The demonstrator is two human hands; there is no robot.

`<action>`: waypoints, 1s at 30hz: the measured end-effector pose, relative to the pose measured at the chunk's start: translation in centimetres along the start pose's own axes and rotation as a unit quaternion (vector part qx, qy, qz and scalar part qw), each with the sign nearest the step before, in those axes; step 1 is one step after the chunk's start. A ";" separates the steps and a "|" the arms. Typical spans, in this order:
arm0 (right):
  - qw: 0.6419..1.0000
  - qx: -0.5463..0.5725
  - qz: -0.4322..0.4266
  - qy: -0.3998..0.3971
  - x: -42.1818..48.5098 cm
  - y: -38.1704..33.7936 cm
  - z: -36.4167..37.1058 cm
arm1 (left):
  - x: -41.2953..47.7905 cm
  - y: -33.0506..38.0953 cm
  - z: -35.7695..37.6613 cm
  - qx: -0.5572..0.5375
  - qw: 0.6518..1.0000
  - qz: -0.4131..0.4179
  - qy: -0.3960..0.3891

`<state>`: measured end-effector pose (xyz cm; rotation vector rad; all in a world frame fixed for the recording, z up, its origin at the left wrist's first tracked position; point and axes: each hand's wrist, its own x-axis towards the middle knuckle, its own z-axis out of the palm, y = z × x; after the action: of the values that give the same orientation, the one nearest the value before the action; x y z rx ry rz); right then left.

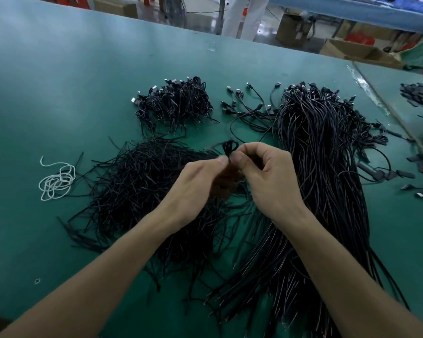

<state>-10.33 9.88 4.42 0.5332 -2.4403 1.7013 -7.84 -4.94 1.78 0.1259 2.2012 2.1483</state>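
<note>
Green table: both hands, left and right, pinch a small black cable loop, its lower part hidden.

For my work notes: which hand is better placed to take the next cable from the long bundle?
Probably the right hand: it is beside the long cable bundle; the left hand is over the short black ties, farther away. Both pinch a black loop.

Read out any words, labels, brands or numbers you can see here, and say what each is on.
No text can be read. The black cable piles, the cable loop pinched by the left hand and right hand, the white cord, the green table and the cardboard boxes show no legible print. The USB plugs are too small to tell.
</note>
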 end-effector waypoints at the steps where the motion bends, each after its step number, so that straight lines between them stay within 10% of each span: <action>1: 1.000 -0.002 -0.006 -0.008 0.0 0.0 0.0 | 0.1 0.4 0.1 -0.078 0.996 -0.036 -0.010; 10: 0.989 0.090 0.107 -0.056 -0.3 1.7 -0.4 | 1.5 0.7 -1.7 -0.048 0.995 -0.040 -0.072; 19: 0.910 0.264 0.305 -0.099 0.3 2.9 -0.4 | 2.4 0.3 -3.3 0.291 0.941 0.163 -0.052; 24: 0.975 -0.033 0.219 -0.029 1.3 4.7 -3.0 | 8.2 1.7 -5.9 0.273 0.942 0.146 0.130; 30: 0.923 -0.339 0.183 0.021 3.0 7.2 -5.1 | 16.2 3.2 -11.1 0.245 0.917 0.041 0.311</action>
<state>-16.14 16.19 0.80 -0.0523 -2.9774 0.8026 -25.03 -14.23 5.48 -0.5294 3.0964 1.7773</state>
